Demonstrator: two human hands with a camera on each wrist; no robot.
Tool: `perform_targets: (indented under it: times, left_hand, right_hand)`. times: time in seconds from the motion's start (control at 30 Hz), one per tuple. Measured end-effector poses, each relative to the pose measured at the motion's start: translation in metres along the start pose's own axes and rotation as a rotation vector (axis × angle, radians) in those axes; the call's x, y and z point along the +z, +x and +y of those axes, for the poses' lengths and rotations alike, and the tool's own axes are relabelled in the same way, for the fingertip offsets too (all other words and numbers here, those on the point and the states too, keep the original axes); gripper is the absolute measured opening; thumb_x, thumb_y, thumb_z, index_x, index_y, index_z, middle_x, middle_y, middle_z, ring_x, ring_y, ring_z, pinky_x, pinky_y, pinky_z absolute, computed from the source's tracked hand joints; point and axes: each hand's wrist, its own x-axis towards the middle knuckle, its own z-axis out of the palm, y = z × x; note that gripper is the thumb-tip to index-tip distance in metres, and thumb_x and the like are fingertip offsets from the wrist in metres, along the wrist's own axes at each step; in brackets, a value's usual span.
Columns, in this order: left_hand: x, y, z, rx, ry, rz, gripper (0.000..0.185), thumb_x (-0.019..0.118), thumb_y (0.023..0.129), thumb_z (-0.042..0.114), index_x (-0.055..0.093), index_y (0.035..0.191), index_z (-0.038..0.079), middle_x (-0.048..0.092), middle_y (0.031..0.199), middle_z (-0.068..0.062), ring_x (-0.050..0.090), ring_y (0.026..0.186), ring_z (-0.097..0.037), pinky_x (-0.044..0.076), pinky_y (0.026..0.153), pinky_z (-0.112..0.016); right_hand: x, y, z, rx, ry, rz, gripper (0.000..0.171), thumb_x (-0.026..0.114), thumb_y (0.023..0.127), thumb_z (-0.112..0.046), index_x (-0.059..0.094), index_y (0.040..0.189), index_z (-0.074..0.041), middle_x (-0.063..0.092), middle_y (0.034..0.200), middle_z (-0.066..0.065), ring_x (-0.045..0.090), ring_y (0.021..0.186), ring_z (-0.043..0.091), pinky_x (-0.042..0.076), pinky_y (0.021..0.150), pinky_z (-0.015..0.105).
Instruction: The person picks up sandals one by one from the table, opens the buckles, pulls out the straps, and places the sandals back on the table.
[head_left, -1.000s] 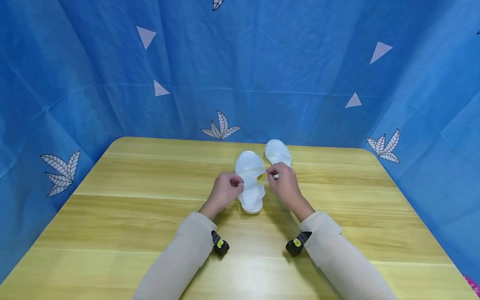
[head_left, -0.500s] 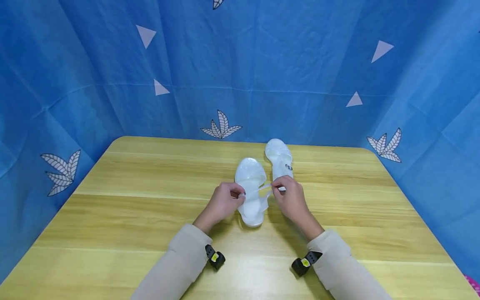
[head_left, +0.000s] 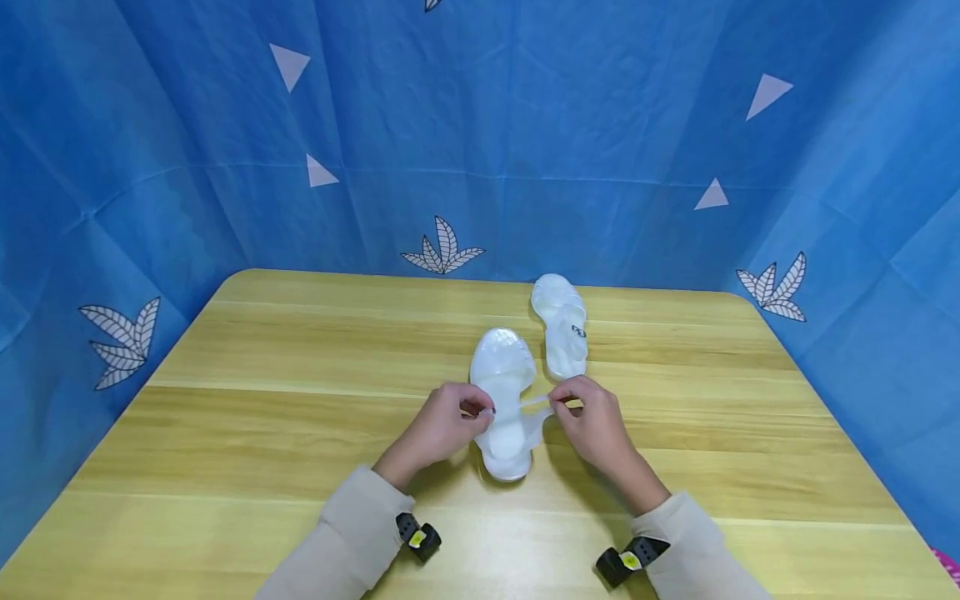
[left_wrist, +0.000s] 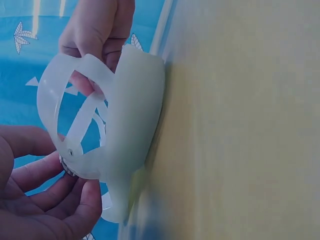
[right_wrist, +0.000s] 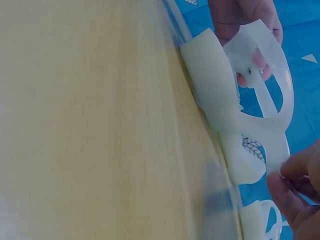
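Observation:
A translucent white sandal (head_left: 507, 442) rests on the wooden table, its toe pointing away from me. My left hand (head_left: 448, 417) is at the sandal's left side, fingers and thumb around the small buckle (left_wrist: 69, 166) on the ankle strap. On the other side my right hand (head_left: 592, 417) pinches the strap (right_wrist: 276, 159) between thumb and fingertip, drawn out to the right. Both wrist views show the heel part (left_wrist: 137, 95) with the strap looping out from it. Beyond my right hand lies a matching second sandal (head_left: 564, 333), with a dark buckle on its strap.
The wooden table (head_left: 300, 350) has rounded far corners. Behind it and along both sides hangs a blue cloth (head_left: 600, 125) with white triangles and leaf prints. A black wrist camera (head_left: 630, 560) is strapped over the right sleeve.
Both hands and the near sandal have moved toward me. The right hand has drawn the strap outward to the right. The second sandal stays in place and shows more fully.

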Motion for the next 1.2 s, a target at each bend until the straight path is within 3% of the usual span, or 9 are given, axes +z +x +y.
perform_targets:
  times: [0.6,0.83,1.2]
  left_hand:
    - [0.006,-0.022,0.012,0.09,0.096,-0.113,0.008,0.061,0.085,0.005,0.068,0.083,0.007,0.062,0.081,0.001,0.057,0.075,-0.008,0.05,0.068,-0.022]
    - [0.009,-0.026,0.017,0.114,0.109,-0.116,0.007,0.062,0.083,0.003,0.068,0.082,0.006,0.062,0.079,0.0,0.055,0.072,-0.007,0.049,0.066,-0.021]
    - [0.003,-0.025,0.009,0.04,-0.012,-0.138,0.01,0.062,0.089,0.011,0.067,0.092,0.004,0.064,0.087,-0.003,0.059,0.08,-0.012,0.05,0.072,-0.024]
  right_hand:
    - [-0.017,-0.031,-0.007,0.054,-0.003,-0.208,0.015,0.066,0.079,0.009,0.067,0.08,-0.007,0.065,0.083,0.003,0.064,0.08,0.016,0.053,0.064,0.018]
    - [-0.02,-0.035,-0.008,0.061,0.027,-0.211,0.015,0.066,0.078,0.01,0.067,0.08,-0.006,0.065,0.084,0.003,0.064,0.079,0.016,0.053,0.064,0.017]
    - [-0.018,-0.03,-0.011,0.07,0.017,-0.182,0.008,0.065,0.085,0.0,0.068,0.091,-0.005,0.065,0.09,0.003,0.063,0.086,0.017,0.054,0.066,0.02]
